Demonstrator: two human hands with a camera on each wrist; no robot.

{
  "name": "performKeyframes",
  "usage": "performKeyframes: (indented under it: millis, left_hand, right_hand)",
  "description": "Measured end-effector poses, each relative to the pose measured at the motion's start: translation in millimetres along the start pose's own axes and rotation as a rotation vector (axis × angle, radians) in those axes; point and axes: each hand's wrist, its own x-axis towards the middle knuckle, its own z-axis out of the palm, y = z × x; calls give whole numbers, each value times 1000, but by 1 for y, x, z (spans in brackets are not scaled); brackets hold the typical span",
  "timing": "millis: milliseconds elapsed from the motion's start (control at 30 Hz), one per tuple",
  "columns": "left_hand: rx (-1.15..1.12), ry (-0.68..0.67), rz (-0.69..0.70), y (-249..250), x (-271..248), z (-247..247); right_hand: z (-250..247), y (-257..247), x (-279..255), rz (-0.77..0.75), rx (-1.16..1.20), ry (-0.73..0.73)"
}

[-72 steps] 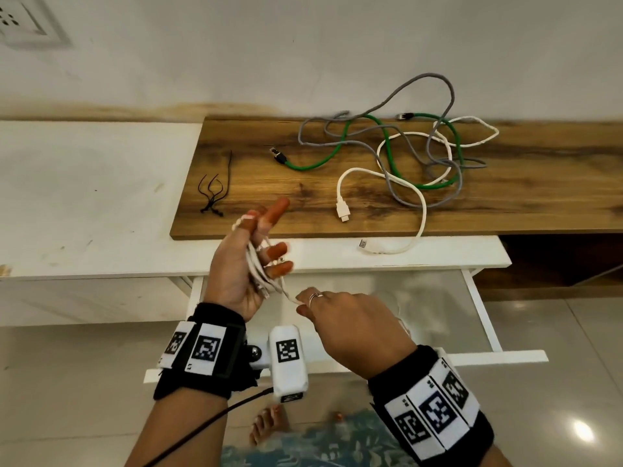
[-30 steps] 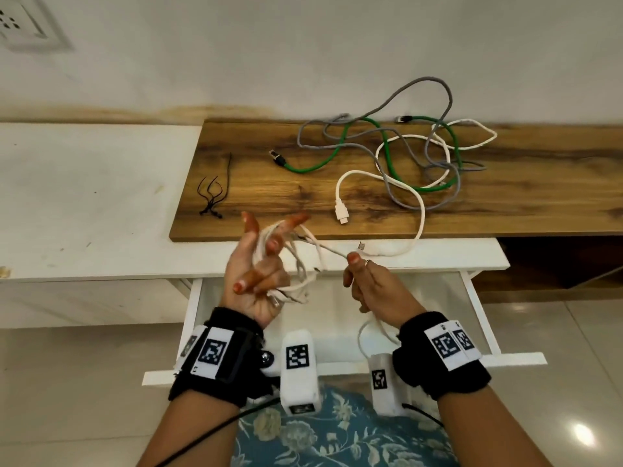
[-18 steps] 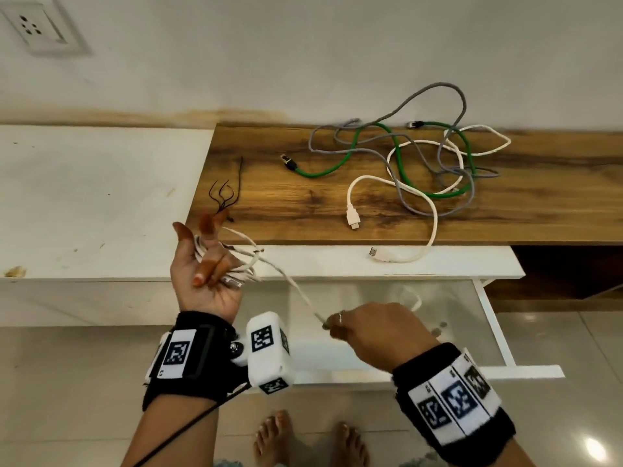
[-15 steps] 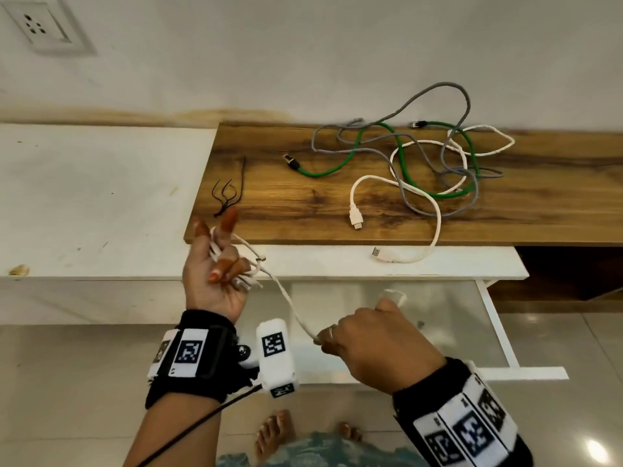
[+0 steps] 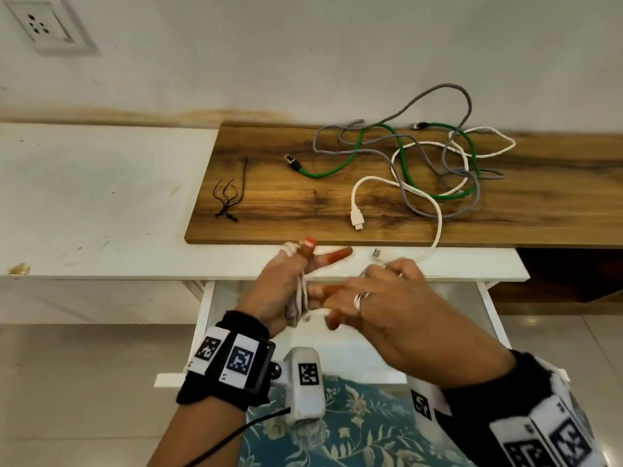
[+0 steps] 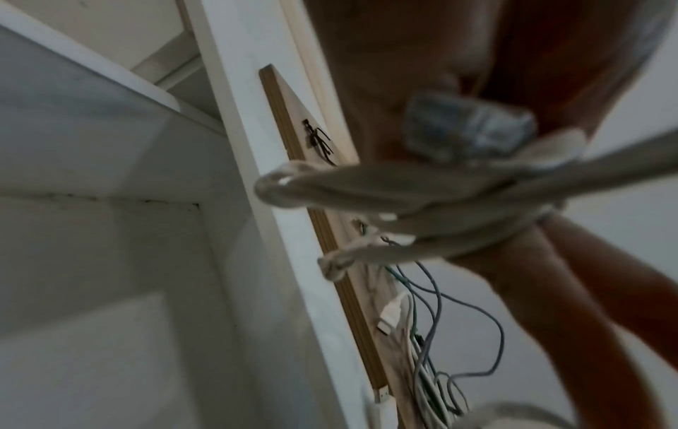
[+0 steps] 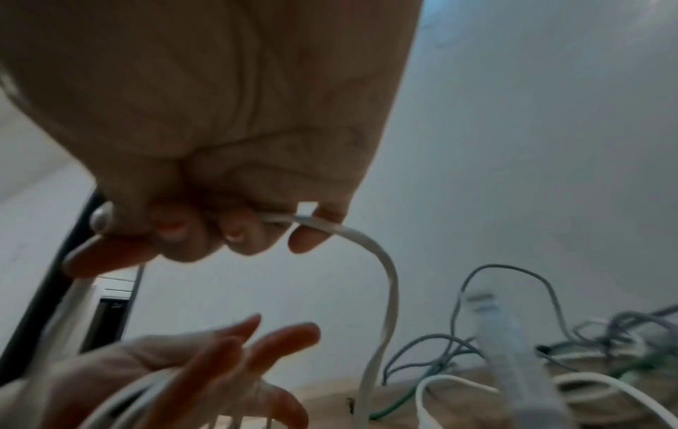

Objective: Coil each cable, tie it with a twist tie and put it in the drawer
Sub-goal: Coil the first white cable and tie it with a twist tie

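Note:
A thin white cable (image 5: 302, 294) is wound in several loops round my left hand (image 5: 279, 291), which holds the coil above the open white drawer (image 5: 206, 315). The loops (image 6: 403, 185) cross the palm, and a metal plug (image 6: 466, 130) lies against it. My right hand (image 5: 387, 298) is close by on the right. It pinches the cable's free tail (image 7: 385, 275) between thumb and fingertips (image 7: 304, 232), over the left hand's outstretched fingers (image 7: 235, 348). Black twist ties (image 5: 227, 200) lie on the wooden board's left end.
On the wooden board (image 5: 303, 203), a green cable (image 5: 337, 166), a grey cable (image 5: 455, 96) and another white cable with a USB plug (image 5: 357, 217) lie tangled. The white tabletop (image 5: 101, 197) stretches to the left. A wall socket (image 5: 40, 25) is at the top left.
My right hand has risen from low over the drawer to the left hand's fingers, bringing the cable tail with it. The left hand has shifted right, and the slack between the hands is gone.

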Motion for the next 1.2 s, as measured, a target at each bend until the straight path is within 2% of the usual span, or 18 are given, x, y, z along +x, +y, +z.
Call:
performKeyframes:
  millis: [100,167,267,367,433,500,567,633,667,733,800,867,933,1000,1100,1200]
  left_hand:
    - [221,-98,-149,-7,-4,11]
    - [306,-117,-186,-10,-2,14]
    - [266,-153,-207,-12,4,9]
    - [113,-261,-274,-10,5,5]
    - [-64,-364,-288,-8,3,3]
    - [-265,-475,-228,-6,4,-3]
    - [-488,-561,-147,-3,6,-11]
    - [-637,-602,-62,1,9,-19]
    - [-681,-601,-18,1,11,-24]
    - [-738,-549,95,3,13,-36]
    - [-773,-405,233,10,11,-45]
    - [-746,-177,367,17,7,-50]
    - [-669,31,456,21,2,-52]
    - [-601,157,472,21,0,-50]
    - [-442,267,397,19,0,-44]
    - [-202,277,297,14,3,-29]
  right_hand:
    - [11,23,-1,89,26,178]
    - [23,36,-2,216,204,301]
    - [40,49,2,442,391,461]
    - [54,58,6,589,558,502]
    - [66,58,7,601,631,470]
    - [77,58,5,621,654,383]
    - [84,57,3,687,744,187]
    - [85,50,4,752,871,-88]
    - [85,45,4,747,827,-203]
    - [85,34,5,627,469,-347]
    - [83,21,5,479,118,-350]
    - [80,12,3,356,-4,-292]
    - [73,1,3,249,-18,-229]
    - [67,-10,5,171,-31,-187]
    - [58,-19,6,131,-84,-113]
    - [44,-14,9,63,-104,-19]
